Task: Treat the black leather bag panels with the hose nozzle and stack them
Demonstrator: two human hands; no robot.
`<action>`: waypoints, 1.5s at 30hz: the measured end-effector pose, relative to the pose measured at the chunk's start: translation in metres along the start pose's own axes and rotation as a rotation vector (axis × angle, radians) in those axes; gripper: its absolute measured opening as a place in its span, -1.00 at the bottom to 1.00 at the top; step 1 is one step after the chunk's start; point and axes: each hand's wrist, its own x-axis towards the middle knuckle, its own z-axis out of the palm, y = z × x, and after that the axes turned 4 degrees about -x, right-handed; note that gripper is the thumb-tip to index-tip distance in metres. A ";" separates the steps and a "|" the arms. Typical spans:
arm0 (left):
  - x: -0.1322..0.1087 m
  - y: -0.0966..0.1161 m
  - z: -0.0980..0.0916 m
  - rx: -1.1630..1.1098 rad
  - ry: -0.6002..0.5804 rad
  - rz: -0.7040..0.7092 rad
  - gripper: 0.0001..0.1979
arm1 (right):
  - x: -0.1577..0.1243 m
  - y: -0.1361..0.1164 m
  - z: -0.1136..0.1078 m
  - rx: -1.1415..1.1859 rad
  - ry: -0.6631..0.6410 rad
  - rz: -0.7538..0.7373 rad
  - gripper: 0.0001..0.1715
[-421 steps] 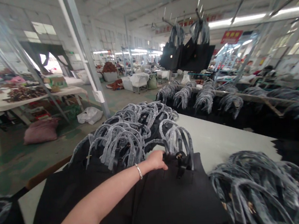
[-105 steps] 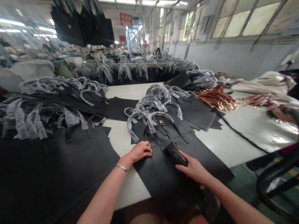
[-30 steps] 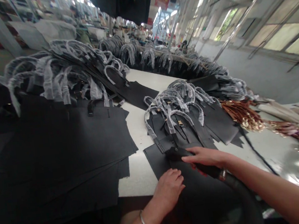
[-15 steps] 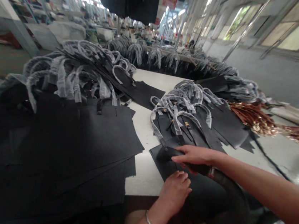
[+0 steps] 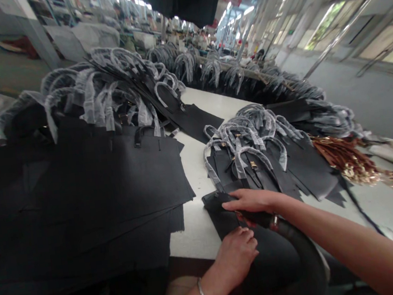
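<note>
A black leather panel (image 5: 272,252) lies on the white table in front of me, its far edge near the wrapped handles. My right hand (image 5: 254,202) is closed on the panel's upper part, with some fingertips curled underneath. Just below its wrist, a thick dark curved piece with a small shiny fitting (image 5: 275,221) bends down toward me; its kind is unclear. My left hand (image 5: 237,252), a bangle at the wrist, rests close by on the panel with its fingers curled in. What those fingers hold, if anything, is hidden.
Large black panels (image 5: 116,190) are stacked at left. Black bag pieces with plastic-wrapped handles (image 5: 250,155) lie ahead, and more wrapped handles (image 5: 84,94) are heaped behind the stack. Brown straps with gold-coloured hardware (image 5: 343,159) lie at right. A cord (image 5: 361,209) crosses the table (image 5: 195,233).
The raised far corner of the panel by my right hand now lies flatter. Both hands stay close together on it. The view has shifted slightly, so everything sits further right.
</note>
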 end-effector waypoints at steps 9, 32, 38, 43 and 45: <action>0.000 0.001 -0.001 0.012 0.035 -0.014 -0.89 | 0.000 0.001 -0.003 -0.018 -0.056 0.019 -0.50; -0.001 0.009 0.009 0.088 0.116 -0.022 -0.92 | 0.006 0.004 0.013 0.052 0.322 -0.264 -0.50; -0.006 0.012 -0.004 0.117 0.106 -0.145 -0.85 | -0.052 0.051 -0.035 0.251 0.559 -0.246 -0.53; 0.038 -0.001 -0.019 -0.001 0.122 -0.273 -0.88 | -0.097 0.120 -0.035 0.417 0.718 -0.111 -0.62; 0.073 -0.013 -0.025 -0.059 0.179 -0.266 -0.85 | -0.100 0.140 -0.025 0.471 0.714 -0.103 -0.61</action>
